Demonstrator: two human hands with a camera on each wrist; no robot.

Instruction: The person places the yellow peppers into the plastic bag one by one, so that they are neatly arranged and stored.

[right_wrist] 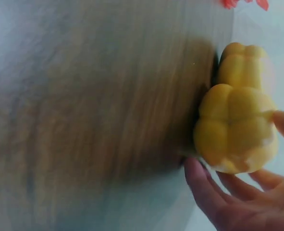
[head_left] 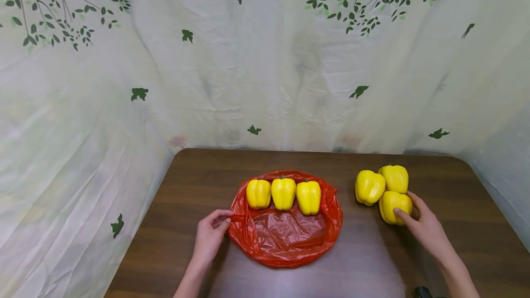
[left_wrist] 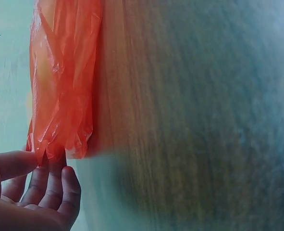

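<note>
I see my left hand (head_left: pixel 210 236) pinching the left edge of the red bag (head_left: pixel 285 236), thumb and fingers clenched on the plastic; the left wrist view shows the pinch on the crumpled rim. The bag lies spread open on the brown worktop (head_left: pixel 190 183), near its front middle. Three yellow peppers (head_left: pixel 283 193) stand in a row along the bag's far side, stems up, just beside one another.

My right hand (head_left: pixel 426 226) is at the near pepper (head_left: pixel 394 206) of a second group to the right of the bag. The fingers curl round it, a fingertip on its front and the thumb behind; in the right wrist view the fingers cup it from below, so I call that grip grasping the pepper. It rests on the worktop, touching the two peppers behind it: the left one (head_left: pixel 368 186) and the far one (head_left: pixel 395 177). This cluster sits well apart from the bag.

A leaf-printed sheet (head_left: pixel 265 59) hangs behind and around the worktop.
</note>
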